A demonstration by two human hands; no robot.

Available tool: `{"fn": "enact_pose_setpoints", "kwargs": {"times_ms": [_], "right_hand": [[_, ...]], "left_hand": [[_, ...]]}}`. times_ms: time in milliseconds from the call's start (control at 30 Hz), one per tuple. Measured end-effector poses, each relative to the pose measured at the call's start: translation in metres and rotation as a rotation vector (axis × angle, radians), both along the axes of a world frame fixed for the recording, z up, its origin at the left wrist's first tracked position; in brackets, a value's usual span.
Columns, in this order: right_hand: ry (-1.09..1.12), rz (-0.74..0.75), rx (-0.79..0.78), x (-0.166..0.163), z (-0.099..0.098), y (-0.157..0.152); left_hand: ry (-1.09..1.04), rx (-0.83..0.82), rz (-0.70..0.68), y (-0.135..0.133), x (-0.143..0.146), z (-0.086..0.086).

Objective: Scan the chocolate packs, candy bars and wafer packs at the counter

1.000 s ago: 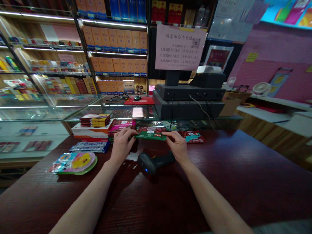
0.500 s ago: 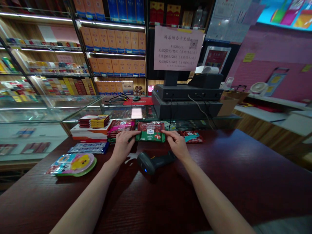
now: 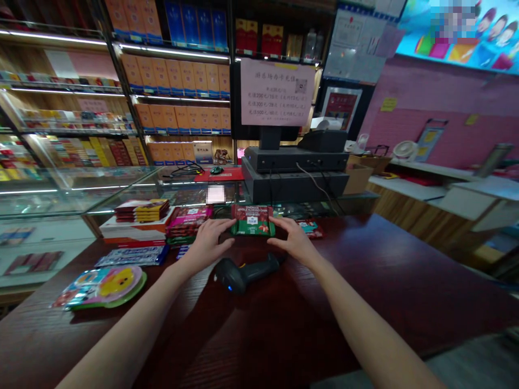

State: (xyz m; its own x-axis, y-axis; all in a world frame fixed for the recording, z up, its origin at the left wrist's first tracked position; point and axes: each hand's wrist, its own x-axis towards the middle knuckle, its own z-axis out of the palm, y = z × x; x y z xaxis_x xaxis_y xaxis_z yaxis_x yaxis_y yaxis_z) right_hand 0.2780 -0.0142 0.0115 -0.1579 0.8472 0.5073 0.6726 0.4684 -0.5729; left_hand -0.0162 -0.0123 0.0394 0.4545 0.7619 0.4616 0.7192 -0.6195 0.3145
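A green chocolate pack (image 3: 252, 219) stands on its edge at the far side of the dark wooden counter (image 3: 385, 281), its face towards me. My left hand (image 3: 208, 242) has its fingertips against the pack's left edge. My right hand (image 3: 294, 242) has its fingertips against the right edge. Both thumbs are spread low, just above the counter. A black barcode scanner (image 3: 243, 273) lies on the counter just in front of my hands, between my wrists.
A stack of pink packs (image 3: 187, 219) sits left of the green pack, beside red and yellow packs (image 3: 141, 209) on a white box. A blue pack (image 3: 132, 255) and a round colourful pack (image 3: 101, 283) lie further left. A red and teal pack (image 3: 311, 228), cash register (image 3: 294, 173) and glass display case (image 3: 81, 189) stand behind.
The green pack has been tipped from nearly flat to upright, facing me. My hands have stayed at its two edges, thumbs spreading. The view has shifted slightly.
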Motion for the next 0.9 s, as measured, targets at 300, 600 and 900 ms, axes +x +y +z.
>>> {"fn": "enact_pose_setpoints", "kwargs": {"times_ms": [300, 600, 900], "right_hand": [[-0.092, -0.141, 0.028, 0.052, -0.002, -0.008], [-0.153, -0.249, -0.044, 0.111, -0.010, -0.009], [-0.309, -0.330, -0.190, 0.143, -0.013, 0.004]], "left_hand": [[0.149, 0.115, -0.030, 0.006, 0.056, 0.010], [0.273, 0.116, -0.144, 0.016, 0.118, 0.014], [0.443, 0.035, -0.128, 0.025, 0.169, 0.006]]}}
